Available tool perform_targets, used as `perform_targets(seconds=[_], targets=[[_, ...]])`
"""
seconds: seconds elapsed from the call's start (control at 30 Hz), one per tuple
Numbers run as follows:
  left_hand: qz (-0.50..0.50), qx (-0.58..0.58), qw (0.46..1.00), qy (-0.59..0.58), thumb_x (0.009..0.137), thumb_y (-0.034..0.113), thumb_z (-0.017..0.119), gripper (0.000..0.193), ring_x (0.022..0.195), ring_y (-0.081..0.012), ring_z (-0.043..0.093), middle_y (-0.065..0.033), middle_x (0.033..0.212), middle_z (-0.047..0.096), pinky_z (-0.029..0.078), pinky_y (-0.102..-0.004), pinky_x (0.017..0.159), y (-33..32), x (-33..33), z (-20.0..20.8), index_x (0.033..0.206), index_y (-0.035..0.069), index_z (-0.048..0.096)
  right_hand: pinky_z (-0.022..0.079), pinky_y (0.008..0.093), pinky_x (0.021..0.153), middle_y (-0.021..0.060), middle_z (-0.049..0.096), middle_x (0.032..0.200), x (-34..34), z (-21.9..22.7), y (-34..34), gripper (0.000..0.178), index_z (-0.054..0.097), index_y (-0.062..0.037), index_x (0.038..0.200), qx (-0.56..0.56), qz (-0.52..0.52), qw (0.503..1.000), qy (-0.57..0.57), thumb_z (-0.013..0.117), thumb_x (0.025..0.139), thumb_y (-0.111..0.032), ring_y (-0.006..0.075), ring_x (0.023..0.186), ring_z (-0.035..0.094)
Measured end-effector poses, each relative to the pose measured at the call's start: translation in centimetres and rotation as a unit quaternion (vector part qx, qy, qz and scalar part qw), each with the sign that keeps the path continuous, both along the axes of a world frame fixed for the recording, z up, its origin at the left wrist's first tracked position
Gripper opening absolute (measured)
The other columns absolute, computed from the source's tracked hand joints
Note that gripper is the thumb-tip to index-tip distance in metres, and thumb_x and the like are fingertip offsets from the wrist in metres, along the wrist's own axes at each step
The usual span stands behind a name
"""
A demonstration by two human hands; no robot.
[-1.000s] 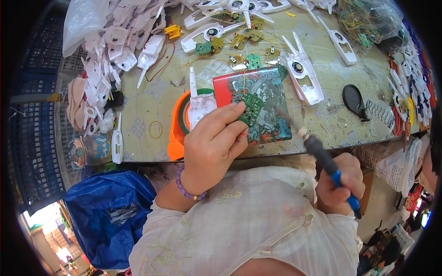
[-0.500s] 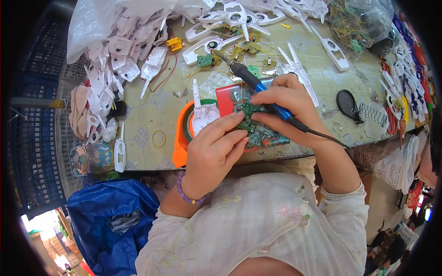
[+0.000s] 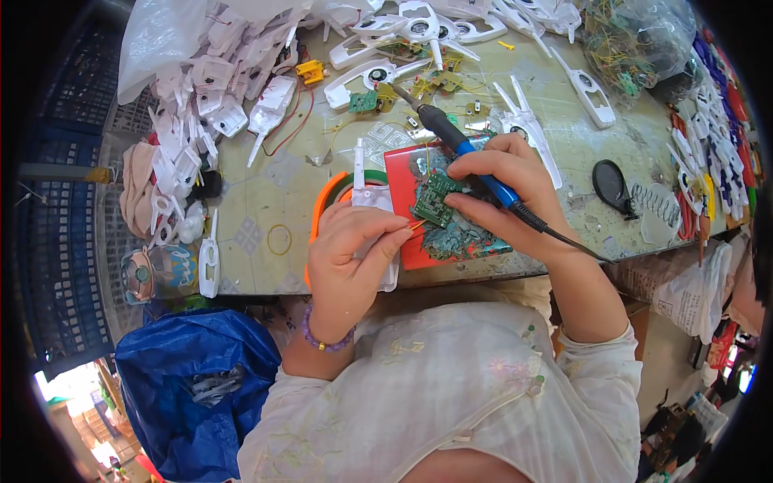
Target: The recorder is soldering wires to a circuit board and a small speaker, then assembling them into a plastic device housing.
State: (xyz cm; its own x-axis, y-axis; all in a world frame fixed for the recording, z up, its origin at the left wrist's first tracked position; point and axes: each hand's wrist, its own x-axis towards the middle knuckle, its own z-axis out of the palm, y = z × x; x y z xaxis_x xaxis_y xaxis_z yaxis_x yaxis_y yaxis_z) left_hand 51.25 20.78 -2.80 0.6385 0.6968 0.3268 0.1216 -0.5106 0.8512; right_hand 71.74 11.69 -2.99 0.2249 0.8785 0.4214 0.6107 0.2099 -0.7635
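My right hand (image 3: 511, 193) is closed around a soldering iron (image 3: 447, 133) with a blue and black handle, its tip pointing away to the upper left. Between that hand's thumb and forefinger sits a small green circuit board (image 3: 436, 201), tilted over a red, solder-stained pad (image 3: 399, 181). Thin orange-red wire (image 3: 417, 226) is pinched in the fingertips of my left hand (image 3: 348, 249), close to the board's lower left edge. Partly hidden under my left hand lie a white plastic housing (image 3: 372, 196) and an orange ring-shaped thing (image 3: 326, 195).
White plastic housings (image 3: 233, 72) are heaped at the far left, beside a yellow part (image 3: 311, 72). Small boards and wires (image 3: 439, 80) lie across the back. A black oval part (image 3: 609, 183) rests at the right. A blue bag (image 3: 193, 346) hangs below the table edge.
My left fingers have let go of the circuit board and drawn back left, now pinching the wire. My right hand keeps the iron and the board, which has turned slightly.
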Motion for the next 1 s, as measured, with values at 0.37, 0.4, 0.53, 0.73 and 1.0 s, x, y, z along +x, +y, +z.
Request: perform_targets(seconds=[0.37, 0.4, 0.53, 0.73, 1.0], targets=[[-0.067, 0.201, 0.975, 0.061, 0.067, 0.004, 0.075, 0.015, 0.083, -0.023, 0.061, -0.0032, 0.083, 0.064, 0.046, -0.0371, 0.084, 0.7, 2.2, 1.4, 0.08, 0.008, 0.068, 0.044, 0.0337, 0.07, 0.0023, 0.064, 0.083, 0.1, -0.5, 0.2, 0.03, 0.066, -0.0111, 0.098, 0.058, 0.0, 0.998, -0.017, 0.076, 0.07, -0.008, 0.0232, 0.079, 0.052], [-0.086, 0.215, 0.971, 0.056, 0.067, 0.004, 0.075, 0.015, 0.086, -0.0241, 0.062, -0.0043, 0.086, 0.064, 0.047, -0.039, 0.082, 1.0, 2.5, 1.4, 0.08, 0.008, 0.068, 0.044, 0.0339, 0.07, 0.0027, 0.064, 0.083, 0.2, -0.5, 0.2, 0.03, 0.066, -0.0108, 0.098, 0.062, 0.003, 0.998, -0.016, 0.075, 0.07, -0.008, 0.0236, 0.079, 0.052], [-0.121, 0.194, 0.969, 0.089, 0.068, 0.004, 0.074, 0.015, 0.094, -0.028, 0.063, -0.006, 0.091, 0.065, 0.05, -0.0431, 0.082, 1.2, 2.7, 2.0, 0.081, 0.007, 0.067, 0.044, 0.0344, 0.07, 0.0036, 0.064, 0.085, 0.4, -0.7, 0.2, 0.029, 0.066, -0.0104, 0.099, 0.073, 0.006, 0.997, -0.024, 0.074, 0.071, -0.007, 0.0242, 0.079, 0.052], [-0.096, 0.294, 0.936, 0.171, 0.069, 0.008, 0.075, 0.016, 0.088, -0.0243, 0.061, -0.0016, 0.088, 0.065, 0.045, -0.04, 0.079, 1.0, 1.8, 3.5, 0.084, 0.01, 0.069, 0.044, 0.0353, 0.07, 0.0044, 0.063, 0.085, 0.5, -0.9, 0.1, 0.029, 0.065, -0.0101, 0.099, 0.061, 0.006, 0.998, -0.022, 0.074, 0.072, -0.008, 0.025, 0.079, 0.052], [-0.077, 0.235, 0.961, 0.121, 0.069, 0.007, 0.076, 0.017, 0.087, -0.0214, 0.06, 0.0005, 0.085, 0.066, 0.042, -0.0398, 0.083, 1.0, 0.1, 1.7, 0.084, 0.011, 0.07, 0.043, 0.036, 0.072, 0.0043, 0.062, 0.083, 0.3, -0.8, 0.2, 0.029, 0.065, -0.0121, 0.099, 0.057, 0.004, 0.998, -0.028, 0.075, 0.072, -0.01, 0.0251, 0.079, 0.053]])
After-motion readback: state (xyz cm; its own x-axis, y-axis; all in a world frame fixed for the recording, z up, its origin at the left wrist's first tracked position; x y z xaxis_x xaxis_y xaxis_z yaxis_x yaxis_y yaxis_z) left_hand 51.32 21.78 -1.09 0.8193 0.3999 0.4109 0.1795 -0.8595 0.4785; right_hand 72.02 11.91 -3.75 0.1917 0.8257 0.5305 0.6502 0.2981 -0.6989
